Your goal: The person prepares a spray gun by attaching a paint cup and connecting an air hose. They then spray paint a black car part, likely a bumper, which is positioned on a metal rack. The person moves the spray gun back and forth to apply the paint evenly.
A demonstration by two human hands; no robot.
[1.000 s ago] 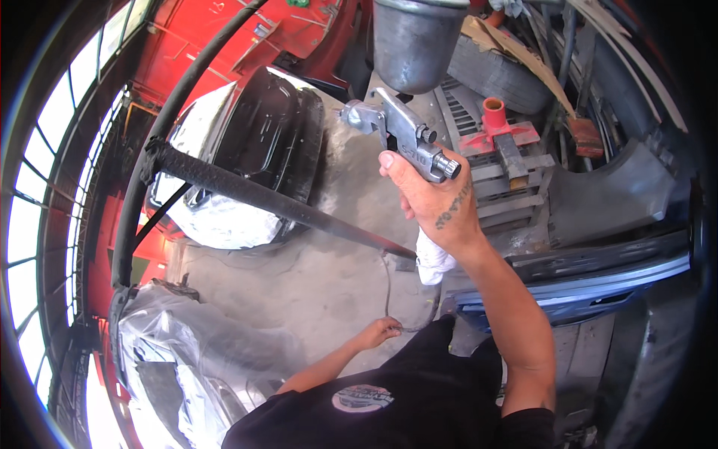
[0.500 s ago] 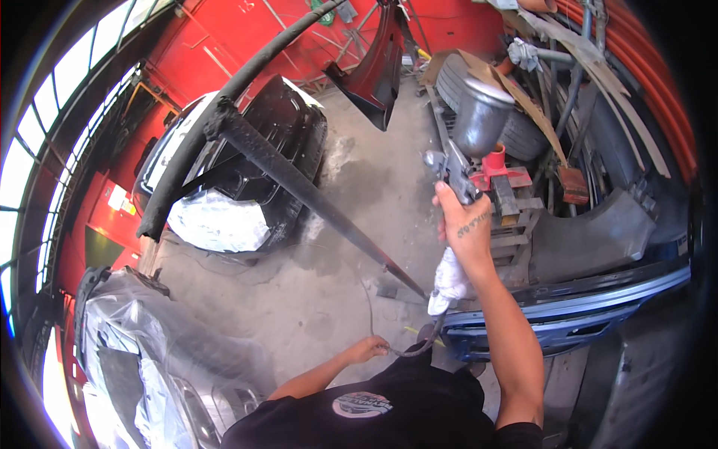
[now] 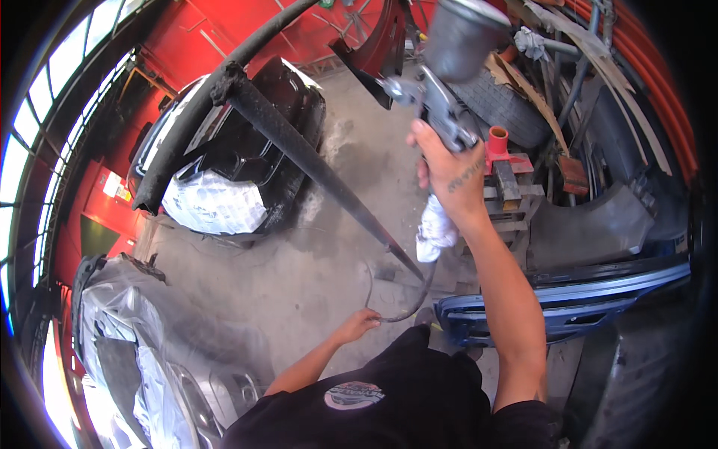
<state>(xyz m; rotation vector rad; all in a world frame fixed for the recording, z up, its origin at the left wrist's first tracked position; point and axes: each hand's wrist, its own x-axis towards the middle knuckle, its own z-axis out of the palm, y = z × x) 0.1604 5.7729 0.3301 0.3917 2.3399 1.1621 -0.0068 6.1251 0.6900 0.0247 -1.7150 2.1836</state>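
My right hand is wrapped round the grip of a metal spray gun, raised in front of me with its nozzle toward the left. A dark grey paint cup sits on top of the gun. White cloth is bunched below the grip, where the air hose comes down. Lower left, my left hand pinches the same hose. To the left of the gun, a long dark bar slants across the view, joined to a thicker curved dark piece.
A black car with a partly covered front stands far left. Plastic sheeting drapes another vehicle near left. On the right are a red stand, a tire, a grey fender and a blue panel. A dark red panel hangs ahead.
My right hand has moved up and slightly left with the spray gun, bringing the hose along. My left hand has shifted a little up and left, still on the hose.
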